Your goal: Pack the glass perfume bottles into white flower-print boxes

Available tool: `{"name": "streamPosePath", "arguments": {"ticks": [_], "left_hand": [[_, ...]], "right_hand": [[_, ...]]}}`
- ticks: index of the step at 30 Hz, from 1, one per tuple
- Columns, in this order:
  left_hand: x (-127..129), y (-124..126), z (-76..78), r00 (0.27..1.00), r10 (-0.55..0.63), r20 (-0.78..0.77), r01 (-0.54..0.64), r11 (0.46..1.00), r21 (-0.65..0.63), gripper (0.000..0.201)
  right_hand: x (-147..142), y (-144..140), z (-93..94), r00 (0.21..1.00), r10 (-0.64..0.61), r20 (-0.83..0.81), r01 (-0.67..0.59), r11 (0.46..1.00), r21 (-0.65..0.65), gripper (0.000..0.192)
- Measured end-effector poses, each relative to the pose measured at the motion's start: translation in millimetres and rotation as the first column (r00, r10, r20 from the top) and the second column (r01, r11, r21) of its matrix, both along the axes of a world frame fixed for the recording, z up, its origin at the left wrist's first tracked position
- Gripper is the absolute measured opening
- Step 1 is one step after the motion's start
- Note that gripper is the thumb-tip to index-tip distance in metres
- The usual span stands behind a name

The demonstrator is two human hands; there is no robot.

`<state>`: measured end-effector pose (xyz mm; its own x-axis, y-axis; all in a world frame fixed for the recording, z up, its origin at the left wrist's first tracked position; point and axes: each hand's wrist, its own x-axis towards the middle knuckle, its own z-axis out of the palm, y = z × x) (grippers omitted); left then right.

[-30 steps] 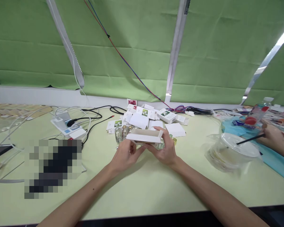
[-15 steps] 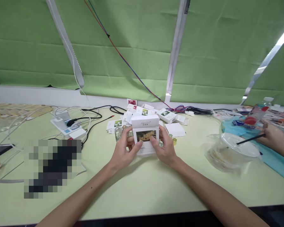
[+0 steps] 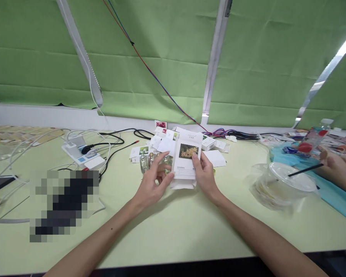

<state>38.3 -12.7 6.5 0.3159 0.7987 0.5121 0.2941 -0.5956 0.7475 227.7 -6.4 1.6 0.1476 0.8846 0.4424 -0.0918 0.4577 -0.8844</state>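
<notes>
A small white box (image 3: 187, 158) with a yellow flower picture on its front stands upright above the pale green table (image 3: 173, 227), its bottom flap hanging open. My right hand (image 3: 204, 175) grips its right side, thumb on the front. My left hand (image 3: 152, 184) touches its lower left edge with the fingertips. Small glass bottles (image 3: 150, 161) stand just behind my left hand. A heap of similar white boxes (image 3: 190, 143) lies behind the held one.
Cables and a white power strip (image 3: 79, 154) lie at the left, beside a blurred dark patch (image 3: 65, 204). A clear lidded plastic bowl (image 3: 282, 184) sits at the right. Another person's hand (image 3: 336, 165) holds a black stick over a blue sheet (image 3: 340, 200).
The box was flat and open-side up between both hands, then turned upright with the picture facing me. It has since risen and shifted right; my left hand has loosened to the lower edge.
</notes>
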Motion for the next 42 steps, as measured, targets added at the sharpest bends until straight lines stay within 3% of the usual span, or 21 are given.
{"name": "streamPosePath", "arguments": {"ticks": [13, 19, 31, 42], "left_hand": [[-8, 2, -9.1, 0.972, -0.132, -0.193, 0.163, 0.975, 0.154, 0.058], [-6, -1, -4.6, 0.976, -0.091, -0.2, 0.127, 0.976, 0.175, 0.053], [-4, 4, 0.3, 0.983, -0.013, 0.183, 0.023, 0.998, -0.052, 0.053], [-2, 1, 10.7, 0.963, 0.057, 0.263, -0.025, 0.992, -0.122, 0.056]], "right_hand": [[2, 0, 0.8, 0.998, 0.054, 0.044, -0.053, 0.998, -0.024, 0.059], [3, 0, 0.4, 0.998, 0.033, 0.047, -0.032, 0.999, -0.006, 0.062], [4, -2, -3.0, 0.979, 0.129, 0.155, -0.138, 0.989, 0.05, 0.07], [6, -6, -4.4, 0.938, 0.164, 0.306, -0.21, 0.97, 0.121, 0.063]]}}
